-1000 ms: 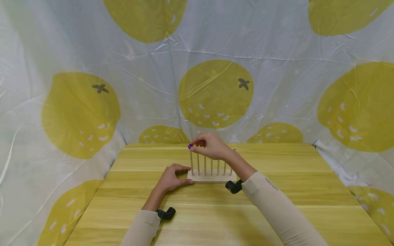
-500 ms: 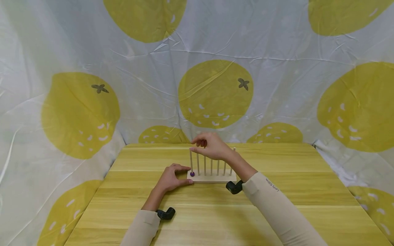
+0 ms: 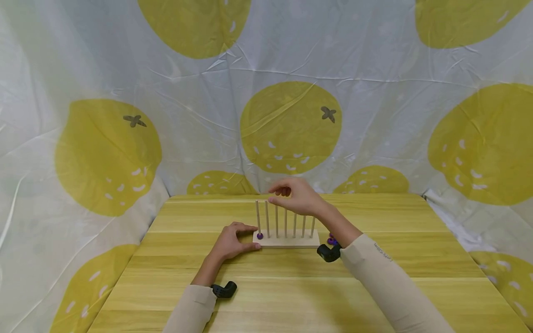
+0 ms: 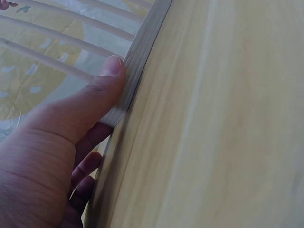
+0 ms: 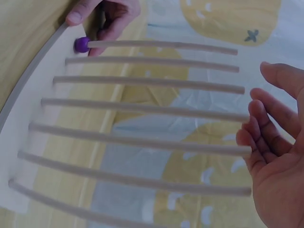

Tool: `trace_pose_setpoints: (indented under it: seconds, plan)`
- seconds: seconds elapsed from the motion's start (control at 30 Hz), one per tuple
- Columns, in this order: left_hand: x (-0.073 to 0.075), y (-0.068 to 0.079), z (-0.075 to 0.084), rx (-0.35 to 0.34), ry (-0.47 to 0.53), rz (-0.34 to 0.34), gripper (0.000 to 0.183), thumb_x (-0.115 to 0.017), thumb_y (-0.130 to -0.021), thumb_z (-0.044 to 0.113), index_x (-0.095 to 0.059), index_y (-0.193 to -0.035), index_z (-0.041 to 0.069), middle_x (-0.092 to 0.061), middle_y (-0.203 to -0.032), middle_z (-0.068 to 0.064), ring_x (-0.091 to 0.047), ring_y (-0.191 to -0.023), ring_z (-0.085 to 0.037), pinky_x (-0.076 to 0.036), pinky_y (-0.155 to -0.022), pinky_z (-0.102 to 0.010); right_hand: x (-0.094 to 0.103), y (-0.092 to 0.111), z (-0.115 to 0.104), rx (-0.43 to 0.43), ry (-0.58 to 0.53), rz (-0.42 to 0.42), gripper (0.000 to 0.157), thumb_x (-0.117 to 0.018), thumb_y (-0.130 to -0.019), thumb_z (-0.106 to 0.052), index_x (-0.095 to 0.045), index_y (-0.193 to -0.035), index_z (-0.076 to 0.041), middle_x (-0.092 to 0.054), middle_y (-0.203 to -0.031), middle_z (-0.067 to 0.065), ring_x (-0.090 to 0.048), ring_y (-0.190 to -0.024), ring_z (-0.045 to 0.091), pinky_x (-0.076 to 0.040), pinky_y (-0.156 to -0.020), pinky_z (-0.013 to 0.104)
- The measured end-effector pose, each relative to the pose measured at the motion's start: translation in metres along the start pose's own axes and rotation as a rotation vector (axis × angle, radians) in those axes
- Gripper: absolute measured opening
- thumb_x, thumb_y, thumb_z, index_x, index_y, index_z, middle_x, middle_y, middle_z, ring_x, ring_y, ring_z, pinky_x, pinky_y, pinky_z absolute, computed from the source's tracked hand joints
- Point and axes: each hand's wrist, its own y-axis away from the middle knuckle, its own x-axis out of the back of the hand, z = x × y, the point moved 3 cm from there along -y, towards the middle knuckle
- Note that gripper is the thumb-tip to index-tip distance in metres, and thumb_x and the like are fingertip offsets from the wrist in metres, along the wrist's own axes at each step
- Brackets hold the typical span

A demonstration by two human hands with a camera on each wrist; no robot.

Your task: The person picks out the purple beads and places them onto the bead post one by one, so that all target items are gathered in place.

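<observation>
A pale wooden peg board (image 3: 287,242) with a row of several upright pegs stands on the table in the head view. My left hand (image 3: 230,241) grips its left end, thumb at the front edge and fingers behind, as the left wrist view also shows. At the foot of the leftmost peg sits a purple bead (image 5: 81,45), threaded on it. My right hand (image 3: 301,196) is up at the peg tops with nothing in its fingers, which are loosely bent; in the right wrist view the hand (image 5: 280,128) is just beyond the peg ends.
More purple beads (image 3: 331,241) lie on the table right of the board, partly hidden by my right wrist. The wooden table (image 3: 266,296) meets a hanging lemon-print cloth (image 3: 200,125) at its back and sides. A black camera sits on each wrist.
The purple bead has left my right fingers and dropped to the bottom of the leftmost peg. My right hand has then shifted right, uncovering beads beyond the board. The left hand stays put.
</observation>
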Motion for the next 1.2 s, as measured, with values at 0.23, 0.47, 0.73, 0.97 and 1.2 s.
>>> trace_pose_setpoints:
  seconds: [0.23, 0.47, 0.73, 0.97, 1.2]
  plan:
    - [-0.001, 0.0, -0.001, -0.011, 0.003, 0.006, 0.057, -0.091, -0.071, 0.055, -0.077, -0.121, 0.032, -0.072, -0.123, 0.003, -0.062, -0.122, -0.024, -0.05, -0.108, -0.05, 0.017, 0.024, 0.015, -0.014, -0.012, 0.05, 0.024, -0.073, -0.097, -0.033, -0.076, -0.115, -0.017, -0.07, -0.101, -0.002, -0.059, -0.088, 0.015, -0.054, -0.082, 0.043]
    - [-0.002, 0.0, -0.002, -0.01, 0.004, -0.003, 0.057, -0.091, -0.072, 0.055, -0.077, -0.122, 0.032, -0.072, -0.125, 0.002, -0.062, -0.124, -0.024, -0.049, -0.109, -0.05, 0.04, 0.055, 0.034, -0.093, -0.062, 0.106, 0.027, -0.071, -0.099, -0.035, -0.075, -0.12, -0.018, -0.07, -0.109, -0.002, -0.062, -0.097, 0.017, -0.053, -0.089, 0.043]
    - [0.0, 0.001, 0.0, -0.005, 0.011, 0.005, 0.057, -0.091, -0.072, 0.055, -0.076, -0.123, 0.033, -0.071, -0.126, 0.002, -0.062, -0.124, -0.025, -0.049, -0.108, -0.052, 0.055, 0.083, 0.057, -0.139, -0.024, 0.172, 0.025, -0.072, -0.098, -0.035, -0.075, -0.118, -0.019, -0.07, -0.109, -0.002, -0.062, -0.096, 0.015, -0.053, -0.087, 0.037]
    - [-0.001, 0.003, -0.002, 0.001, 0.004, 0.002, 0.057, -0.091, -0.072, 0.055, -0.076, -0.123, 0.033, -0.071, -0.127, 0.001, -0.06, -0.126, -0.027, -0.048, -0.109, -0.054, 0.056, 0.109, 0.079, -0.173, 0.005, 0.187, 0.025, -0.073, -0.098, -0.034, -0.076, -0.117, -0.018, -0.07, -0.102, -0.003, -0.062, -0.092, 0.014, -0.053, -0.082, 0.033]
    - [-0.001, 0.002, 0.0, -0.001, 0.008, -0.001, 0.058, -0.091, -0.072, 0.055, -0.076, -0.123, 0.032, -0.071, -0.126, 0.002, -0.06, -0.126, -0.026, -0.047, -0.11, -0.053, 0.056, 0.136, 0.104, -0.219, 0.038, 0.187, 0.025, -0.073, -0.097, -0.035, -0.075, -0.116, -0.019, -0.069, -0.1, -0.006, -0.061, -0.088, 0.011, -0.053, -0.079, 0.027]
